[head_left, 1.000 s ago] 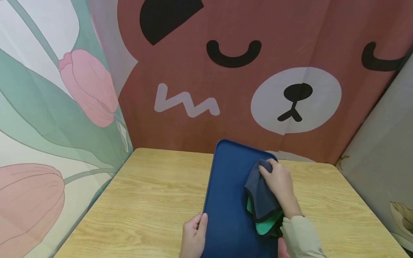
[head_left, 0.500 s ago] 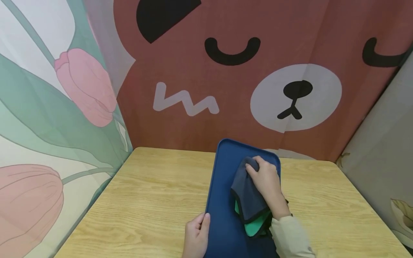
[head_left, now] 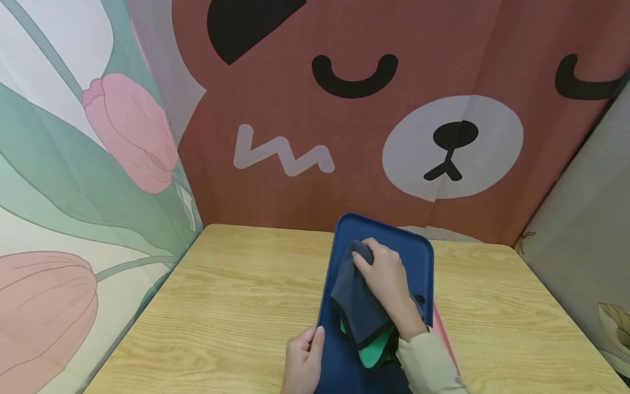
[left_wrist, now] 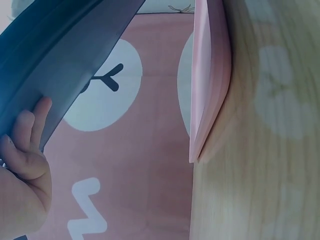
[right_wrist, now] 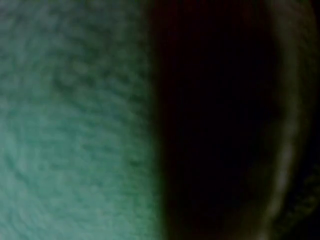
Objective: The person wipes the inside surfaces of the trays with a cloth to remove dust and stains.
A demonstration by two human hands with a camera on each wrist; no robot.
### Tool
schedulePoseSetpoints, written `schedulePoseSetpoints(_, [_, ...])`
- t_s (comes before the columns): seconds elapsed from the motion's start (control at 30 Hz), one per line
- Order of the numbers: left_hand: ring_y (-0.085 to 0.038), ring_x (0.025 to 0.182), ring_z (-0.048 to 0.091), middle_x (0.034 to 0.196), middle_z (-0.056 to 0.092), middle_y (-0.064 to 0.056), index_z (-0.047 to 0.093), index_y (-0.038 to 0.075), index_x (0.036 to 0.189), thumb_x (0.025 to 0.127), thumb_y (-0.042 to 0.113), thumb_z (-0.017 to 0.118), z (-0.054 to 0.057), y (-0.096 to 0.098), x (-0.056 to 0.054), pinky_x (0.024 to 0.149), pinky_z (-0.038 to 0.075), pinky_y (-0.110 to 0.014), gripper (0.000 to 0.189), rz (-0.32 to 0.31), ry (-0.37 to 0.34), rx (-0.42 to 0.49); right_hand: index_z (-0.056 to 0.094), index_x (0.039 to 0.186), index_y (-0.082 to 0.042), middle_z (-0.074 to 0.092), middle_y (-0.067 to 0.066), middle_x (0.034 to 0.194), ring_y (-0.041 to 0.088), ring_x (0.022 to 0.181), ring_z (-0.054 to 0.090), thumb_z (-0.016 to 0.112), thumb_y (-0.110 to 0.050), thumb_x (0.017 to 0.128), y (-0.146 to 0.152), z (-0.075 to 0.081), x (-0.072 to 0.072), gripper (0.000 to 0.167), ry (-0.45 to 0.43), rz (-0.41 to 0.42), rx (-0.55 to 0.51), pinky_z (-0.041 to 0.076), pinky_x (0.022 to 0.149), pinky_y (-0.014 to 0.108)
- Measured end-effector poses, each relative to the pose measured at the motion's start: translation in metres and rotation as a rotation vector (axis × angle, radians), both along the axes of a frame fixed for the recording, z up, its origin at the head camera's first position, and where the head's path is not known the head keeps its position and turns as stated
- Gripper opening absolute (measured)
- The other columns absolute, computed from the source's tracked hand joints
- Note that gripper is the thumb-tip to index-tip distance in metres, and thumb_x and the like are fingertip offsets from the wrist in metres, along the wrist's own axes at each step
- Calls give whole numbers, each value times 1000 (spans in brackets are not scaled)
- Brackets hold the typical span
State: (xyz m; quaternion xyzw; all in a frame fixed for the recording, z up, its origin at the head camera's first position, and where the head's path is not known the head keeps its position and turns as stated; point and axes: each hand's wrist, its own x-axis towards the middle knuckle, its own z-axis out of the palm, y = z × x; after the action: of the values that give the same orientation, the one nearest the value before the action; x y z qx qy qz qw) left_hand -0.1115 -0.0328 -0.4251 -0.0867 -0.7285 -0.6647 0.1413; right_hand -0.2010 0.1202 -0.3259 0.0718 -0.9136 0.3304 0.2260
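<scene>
A blue rectangular tray (head_left: 413,257) with a raised rim is held up over the table, tilted towards me. My left hand (head_left: 303,358) grips its left edge, thumb on the front; in the left wrist view the fingers (left_wrist: 37,122) lie against the tray's underside (left_wrist: 65,75). My right hand (head_left: 386,276) holds a cloth (head_left: 359,306), dark grey on one side and green on the other with black edging, against the tray's inner face near the left rim. Green fabric (right_wrist: 75,140) fills much of the right wrist view, dark and blurred.
A pink tray-like item (left_wrist: 212,75) lies on the wood-grain table (head_left: 236,306), below the blue tray and partly hidden by it in the head view. A bear-print curtain (head_left: 275,109) hangs behind the table, a floral one (head_left: 49,164) at the left.
My right hand has slid the cloth leftwards across the tray, from the right rim to near the left one. The left hand and tray have shifted slightly right.
</scene>
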Motion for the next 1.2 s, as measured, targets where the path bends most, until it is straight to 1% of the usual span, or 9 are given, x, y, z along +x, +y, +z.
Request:
schedulePoseSetpoints(0.17, [1,43,29,50,32,9,53,-1,63,90,-4,46,7,1,3,38,25,-14,28,0,9,-14,62,99,-5,62,13,91,25,71,55,64,-17,82,-10,0,5,21,63,46,11,46,59,39])
schedulePoseSetpoints(0.47, [-1,44,32,50,34,8,57,0,67,93,2,45,4,0,1,41,28,-14,28,-16,-96,-33,63,99,-5,63,12,90,24,71,57,65,-17,81,-15,-1,8,22,113,47,38,48,61,40])
schedulePoseSetpoints(0.57, [1,43,31,50,33,9,54,0,64,92,0,45,10,1,4,41,27,-14,30,-15,-74,-22,63,99,-5,63,12,89,24,70,57,66,-17,80,-14,0,8,22,127,45,54,48,60,39])
schedulePoseSetpoints(0.73, [4,43,28,50,31,10,50,-1,60,90,-5,45,26,4,13,39,25,-13,30,6,24,5,63,99,-6,63,12,88,24,69,58,67,-18,80,-13,1,9,23,158,39,80,48,59,39])
schedulePoseSetpoints(0.83, [5,43,27,49,30,9,50,-2,60,89,-6,46,30,5,14,38,24,-13,30,15,61,14,63,99,-6,63,12,88,23,68,57,67,-17,80,-12,0,9,22,164,35,89,47,57,38])
schedulePoseSetpoints(0.9, [5,43,27,48,30,8,50,-2,61,89,-7,46,28,6,14,37,24,-14,29,20,80,18,63,98,-6,63,11,87,23,68,57,66,-17,80,-11,-1,9,21,161,35,94,47,57,38])
schedulePoseSetpoints(0.97, [6,42,26,48,29,7,49,-1,59,89,-7,46,23,6,12,35,23,-15,30,29,88,14,63,98,-6,63,12,88,23,68,57,66,-17,81,-9,-1,9,21,153,33,99,47,57,38])
schedulePoseSetpoints(1.1, [3,41,27,48,30,8,51,-1,61,90,-4,46,8,4,6,35,24,-16,30,45,45,13,63,98,-6,63,12,89,24,69,58,66,-18,80,-4,-4,10,22,140,20,104,48,58,40])
schedulePoseSetpoints(1.2, [-1,40,29,48,31,8,53,-1,62,91,-1,45,1,3,3,36,25,-16,30,52,22,11,62,97,-6,63,12,88,24,68,57,67,-18,79,0,-5,10,22,151,0,115,47,58,40])
